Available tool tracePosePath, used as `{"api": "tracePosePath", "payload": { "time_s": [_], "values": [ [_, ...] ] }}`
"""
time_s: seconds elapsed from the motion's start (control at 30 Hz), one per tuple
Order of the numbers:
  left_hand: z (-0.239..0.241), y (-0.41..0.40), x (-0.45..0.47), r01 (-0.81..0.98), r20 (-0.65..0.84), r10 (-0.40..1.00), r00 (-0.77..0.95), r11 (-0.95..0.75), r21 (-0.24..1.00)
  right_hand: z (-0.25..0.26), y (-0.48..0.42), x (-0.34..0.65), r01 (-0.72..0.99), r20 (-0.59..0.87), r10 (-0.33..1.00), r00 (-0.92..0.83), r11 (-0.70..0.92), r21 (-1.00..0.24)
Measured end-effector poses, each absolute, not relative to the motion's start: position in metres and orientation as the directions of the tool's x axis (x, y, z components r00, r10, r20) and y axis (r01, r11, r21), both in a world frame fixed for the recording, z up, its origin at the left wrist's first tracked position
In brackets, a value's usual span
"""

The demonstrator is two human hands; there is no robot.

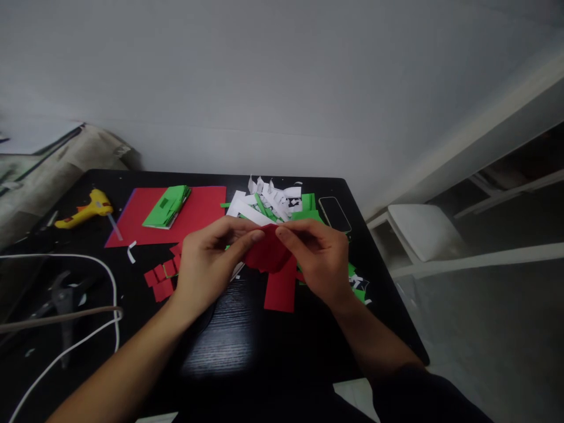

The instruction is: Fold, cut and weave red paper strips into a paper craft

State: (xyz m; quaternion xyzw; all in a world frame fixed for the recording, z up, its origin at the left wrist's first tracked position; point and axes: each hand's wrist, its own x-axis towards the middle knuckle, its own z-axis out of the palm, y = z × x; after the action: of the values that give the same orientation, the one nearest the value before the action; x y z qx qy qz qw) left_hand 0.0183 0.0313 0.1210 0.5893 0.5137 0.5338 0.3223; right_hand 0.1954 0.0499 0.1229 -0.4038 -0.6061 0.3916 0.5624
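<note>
The left hand (211,252) and right hand (321,254) pinch a red paper piece (268,249) between them above a black table (238,346). White paper scraps (282,202) lie beyond them, a yellow glue gun (90,208) to their left.

Dim, greyish light; pale glare patch on black tabletop (218,346); edges stretched, soft, slightly smeared.

Red paper (269,254) looks matt, the wood-grained tabletop (222,343) glossy, the glue gun (96,205) plastic.

Head cam looks fwd & down, close above blk table (227,341), w/ grey wall (264,88) beyond.
</note>
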Motion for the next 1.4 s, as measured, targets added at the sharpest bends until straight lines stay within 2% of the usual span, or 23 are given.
{"api": "tracePosePath", "payload": {
  "time_s": [0.23, 0.63, 0.83, 1.4],
  "values": [
    [0.1187, 0.0306, 0.0183, 0.325, 0.357, 0.931, -0.077, -0.315, 0.891, 0.1240, 0.0515, 0.1959, 0.021, 0.335, 0.940, -0.060, 0.337, -0.941],
    [0.1235, 0.0300, 0.0214, 0.235, 0.342, 0.940, -0.001, -0.332, 0.913, 0.1241, 0.0496, 0.1952, 0.014, 0.349, 0.925, -0.153, 0.355, -0.935],
    [0.1186, 0.0302, 0.0174, 0.230, 0.379, 0.920, -0.097, -0.349, 0.908, 0.1237, 0.0510, 0.1953, -0.013, 0.282, 0.956, -0.080, 0.282, -0.959],
    [0.1188, 0.0285, 0.0224, 0.224, 0.356, 0.923, -0.144, -0.320, 0.920, 0.1229, 0.0500, 0.1934, 0.007, 0.315, 0.948, -0.042, 0.316, -0.949]
  ]
}}
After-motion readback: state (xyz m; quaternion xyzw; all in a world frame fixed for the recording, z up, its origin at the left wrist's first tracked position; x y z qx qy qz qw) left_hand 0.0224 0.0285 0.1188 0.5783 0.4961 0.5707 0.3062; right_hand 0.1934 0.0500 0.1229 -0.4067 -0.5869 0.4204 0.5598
